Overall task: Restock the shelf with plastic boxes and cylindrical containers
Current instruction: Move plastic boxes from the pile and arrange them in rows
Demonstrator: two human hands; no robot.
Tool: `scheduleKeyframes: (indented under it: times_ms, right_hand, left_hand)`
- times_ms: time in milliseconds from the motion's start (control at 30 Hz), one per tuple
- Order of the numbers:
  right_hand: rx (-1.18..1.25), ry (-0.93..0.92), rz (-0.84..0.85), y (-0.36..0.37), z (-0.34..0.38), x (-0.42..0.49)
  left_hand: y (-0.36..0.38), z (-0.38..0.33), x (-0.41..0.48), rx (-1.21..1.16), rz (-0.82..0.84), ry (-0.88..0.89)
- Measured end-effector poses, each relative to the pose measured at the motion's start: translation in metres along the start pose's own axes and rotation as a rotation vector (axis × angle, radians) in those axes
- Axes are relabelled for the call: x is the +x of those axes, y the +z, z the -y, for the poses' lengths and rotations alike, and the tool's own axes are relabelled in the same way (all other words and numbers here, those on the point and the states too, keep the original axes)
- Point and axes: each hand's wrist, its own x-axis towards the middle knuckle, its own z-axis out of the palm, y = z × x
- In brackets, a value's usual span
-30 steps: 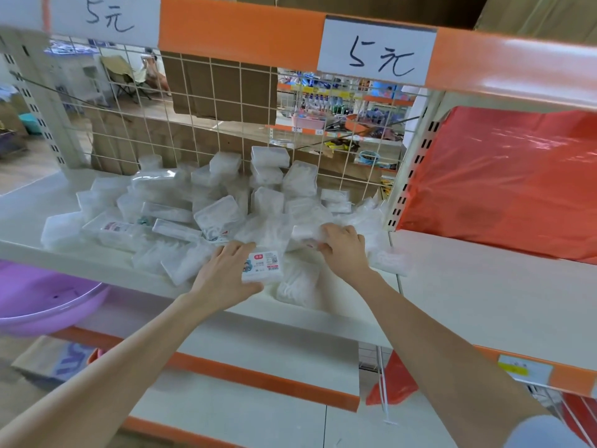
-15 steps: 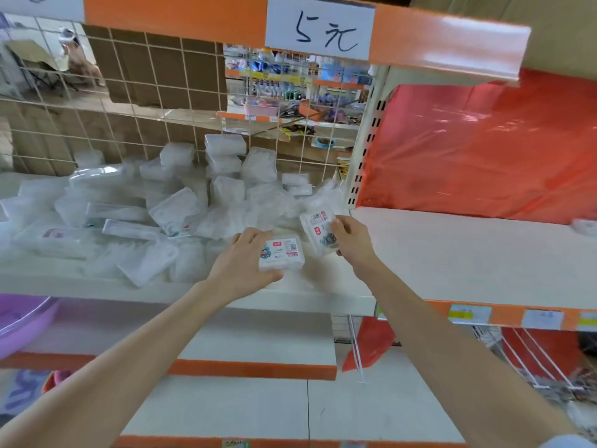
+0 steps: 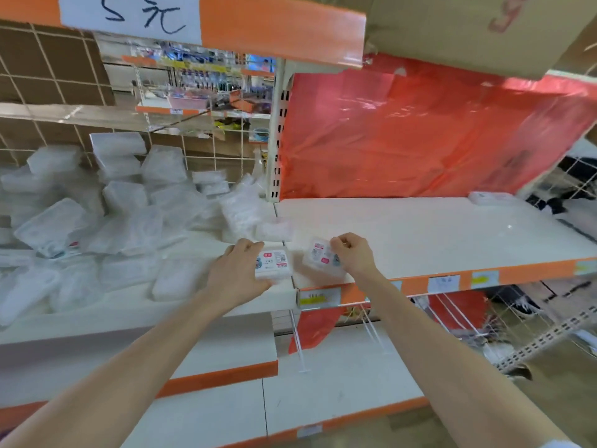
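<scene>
A small labelled plastic box (image 3: 273,265) was gripped in the left hand (image 3: 237,273), with the fingers curled round its far edge, so that the printed face was turned upward and could be read. A second plastic box (image 3: 319,258) was pinched in the curled fingers of the right hand (image 3: 353,257). It was tilted on edge with its label turned toward the left, a hold that appeared suited to laying it flat with a turn of the wrist. Both boxes were held just above the front lip where the left shelf (image 3: 97,321) met the right shelf (image 3: 436,234), close beside the loose heap of plastic boxes (image 3: 129,215) piled against the wire grid (image 3: 38,92). A single box (image 3: 491,198) was seen lying at the far end of the right shelf, in front of the red plastic sheet (image 3: 420,134). The two held boxes were judged to be meant for that board — to be set down in order rather than tumbled like the heap. No cylindrical containers could be made out.
</scene>
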Motion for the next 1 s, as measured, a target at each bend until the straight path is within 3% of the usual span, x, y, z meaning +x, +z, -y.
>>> scheduleKeyframes:
  times_ms: [400, 767, 933, 1000]
  right_hand:
    - [-0.24, -0.089, 0.119, -0.01, -0.024, 0.031]
    - [-0.24, -0.241, 0.254, -0.01, -0.035, 0.039]
    - [-0.524, -0.375, 0.491, -0.015, -0.032, 0.034]
    - [-0.616, -0.38, 0.456, -0.017, -0.026, 0.035]
  left_hand:
    - [0.023, -0.032, 0.024, -0.03, 0.08, -0.133]
    - [0.037, -0.033, 0.031, -0.092, 0.056, -0.128]
    - [0.037, -0.031, 0.03, -0.085, 0.044, -0.118]
    - [0.035, -0.032, 0.029, -0.097, 0.01, -0.115]
